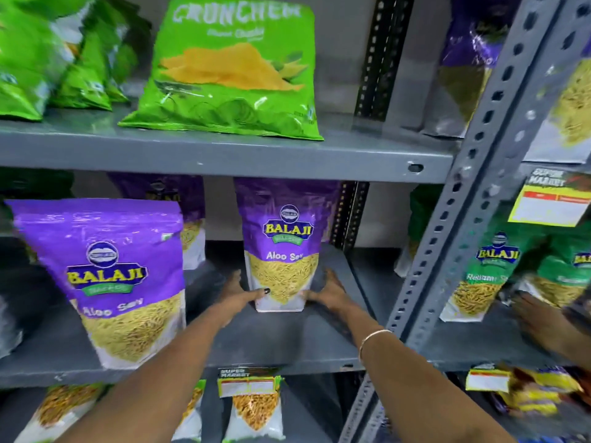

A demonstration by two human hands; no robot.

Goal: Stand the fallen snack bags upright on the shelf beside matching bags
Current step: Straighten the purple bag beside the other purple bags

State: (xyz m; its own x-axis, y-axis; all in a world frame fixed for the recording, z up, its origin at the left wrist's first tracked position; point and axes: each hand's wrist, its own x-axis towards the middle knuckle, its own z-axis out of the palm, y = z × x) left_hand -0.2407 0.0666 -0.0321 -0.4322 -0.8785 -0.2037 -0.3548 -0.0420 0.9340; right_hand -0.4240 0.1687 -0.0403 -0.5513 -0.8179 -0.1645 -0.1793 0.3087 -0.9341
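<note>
Grey metal shelf (281, 340) leaves me bare room in front of the upright purple bag (283, 247), its base pressed between my left hand (238, 297) and right hand (331, 290), near the rear slotted post (350, 215).

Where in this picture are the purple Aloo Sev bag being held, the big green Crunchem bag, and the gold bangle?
Held Aloo Sev bag (283, 247): head view, on its purple front.
Crunchem bag (230, 68): head view, on the printed chips.
Gold bangle (372, 336): head view, on the band across the right wrist.
</note>
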